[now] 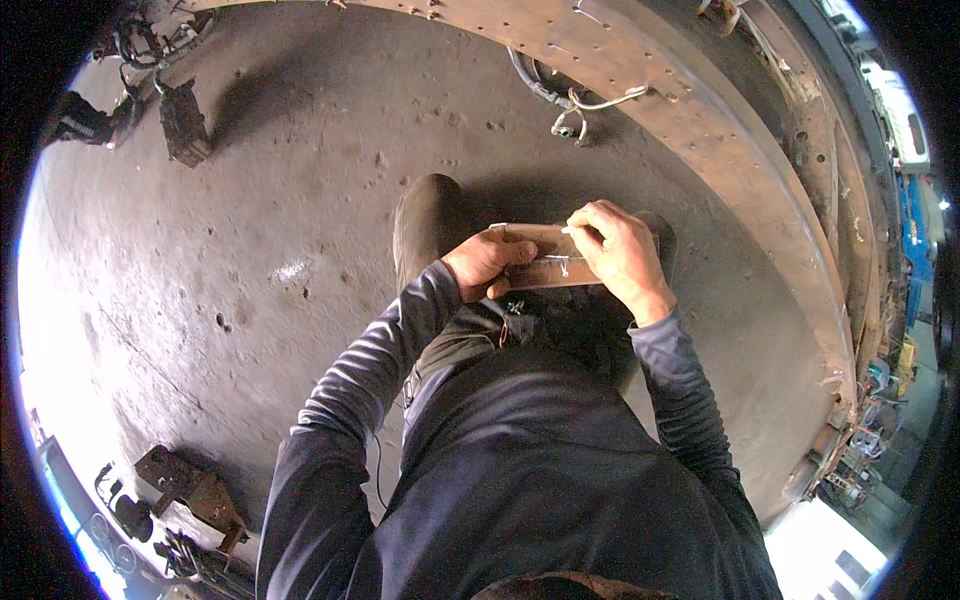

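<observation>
Over my lap lies a flat, brown rectangular plate [575,272], with white line marks drawn across its face. My left hand [482,262] grips its left end, the thumb lying on top and the fingers partly beneath. Above the plate's right part, my right hand [620,252] is closed in a pinch around a small white stick [568,230], which looks like chalk. The stick's tip is by the plate's far edge; whether it touches cannot be told. My right hand covers part of the plate's right end.
A long rust-brown beam [690,115] with rows of holes curves past ahead and right. Cables [575,112] lie beside it on the grey floor [290,220]. A dark connector box [183,122] is at far left, and a rusty bracket [195,490] at near left.
</observation>
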Demonstrator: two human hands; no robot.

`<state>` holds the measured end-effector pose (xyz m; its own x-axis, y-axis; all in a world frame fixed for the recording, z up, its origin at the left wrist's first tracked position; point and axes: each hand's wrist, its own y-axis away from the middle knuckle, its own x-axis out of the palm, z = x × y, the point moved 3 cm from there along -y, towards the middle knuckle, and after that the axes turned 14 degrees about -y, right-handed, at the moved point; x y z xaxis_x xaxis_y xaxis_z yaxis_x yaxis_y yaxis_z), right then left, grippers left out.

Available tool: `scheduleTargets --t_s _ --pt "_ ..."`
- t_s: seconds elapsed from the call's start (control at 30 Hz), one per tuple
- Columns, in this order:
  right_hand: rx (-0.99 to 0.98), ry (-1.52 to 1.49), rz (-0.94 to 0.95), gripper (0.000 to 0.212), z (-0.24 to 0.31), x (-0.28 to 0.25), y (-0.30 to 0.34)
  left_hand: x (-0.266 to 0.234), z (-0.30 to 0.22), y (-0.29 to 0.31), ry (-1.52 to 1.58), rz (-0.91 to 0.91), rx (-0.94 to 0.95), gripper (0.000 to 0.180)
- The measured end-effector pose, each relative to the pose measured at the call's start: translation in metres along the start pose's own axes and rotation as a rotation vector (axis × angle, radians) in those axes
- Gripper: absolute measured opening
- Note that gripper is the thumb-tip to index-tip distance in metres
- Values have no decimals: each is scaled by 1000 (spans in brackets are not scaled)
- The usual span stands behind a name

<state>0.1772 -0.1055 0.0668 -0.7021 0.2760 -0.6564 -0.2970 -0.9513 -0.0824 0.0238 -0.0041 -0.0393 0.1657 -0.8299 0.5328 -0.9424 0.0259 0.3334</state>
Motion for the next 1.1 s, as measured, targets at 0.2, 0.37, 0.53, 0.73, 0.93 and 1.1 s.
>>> scheduleTargets --t_s 0.2,0.37,0.53,0.73,0.93,1.1 --pt "180 -293 -314 6 -12 -42 21 -3 0 4 2 -25 -19 42" --pt "606 -532 -440 9 -85 -84 64 6 -17 9 22 -70 -45 45" --pt "611 -796 -459 8 -86 -59 72 -1 -5 2 3 -42 -1 46" --pt "540 -856 -545 5 -88 -52 70 -3 -9 6 -14 -51 -38 44" --pt "509 -872 -624 5 -90 -47 73 -1 -3 6 31 -104 -47 39" --pt "459 -919 -627 7 -87 -45 67 4 -12 12 96 -191 -49 30"
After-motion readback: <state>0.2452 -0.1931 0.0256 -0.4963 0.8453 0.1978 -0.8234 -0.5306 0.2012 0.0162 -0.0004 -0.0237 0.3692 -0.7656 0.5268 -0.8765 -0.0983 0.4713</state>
